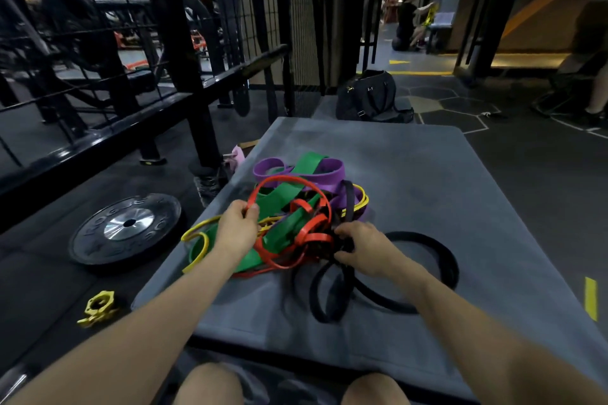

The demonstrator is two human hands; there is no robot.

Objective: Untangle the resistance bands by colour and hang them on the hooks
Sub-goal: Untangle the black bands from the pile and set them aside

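Here, a tangled heap of resistance bands (296, 207) lies on a grey mat (427, 174). Left hand (238, 227): fingers pinch a red band (286, 179) at the heap's left edge. Right hand (365, 248): fingers curled round black bands (427, 240) at its near right. Left of the mat, a black weight plate (125, 230) reads "ROGUE". Band colours: green, purple, yellow, red, black.
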